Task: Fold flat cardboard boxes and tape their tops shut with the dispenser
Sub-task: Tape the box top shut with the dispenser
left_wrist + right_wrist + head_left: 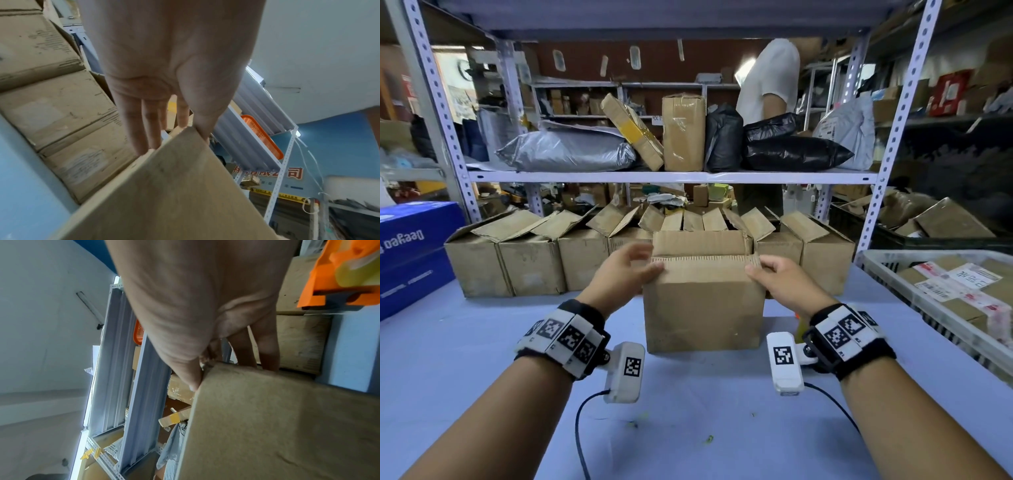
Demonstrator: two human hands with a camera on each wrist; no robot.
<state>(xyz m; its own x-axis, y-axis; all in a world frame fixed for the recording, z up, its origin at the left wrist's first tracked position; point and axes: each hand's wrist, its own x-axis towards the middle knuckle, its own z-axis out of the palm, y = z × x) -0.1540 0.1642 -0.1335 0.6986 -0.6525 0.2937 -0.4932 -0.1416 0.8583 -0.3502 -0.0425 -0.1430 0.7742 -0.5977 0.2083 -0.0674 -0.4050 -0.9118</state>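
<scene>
A brown cardboard box (703, 308) stands upright on the light blue table (482, 359), straight in front of me. Its near top flap (705, 265) lies folded over the top, and the far flap (700, 242) still stands up behind it. My left hand (625, 270) holds the box's upper left corner, thumb on the near flap and fingers down the side (144, 129). My right hand (779, 277) holds the upper right corner the same way, thumb (191, 376) against the cardboard edge (226, 374). An orange tape dispenser (339, 280) shows only in the right wrist view.
A row of open-topped cardboard boxes (534, 257) lines the table behind the box. A blue carton (410, 253) sits at the left and a white crate of parcels (955, 291) at the right. A shelf rack (671, 176) holds parcels; a person in white (770, 78) stands beyond it.
</scene>
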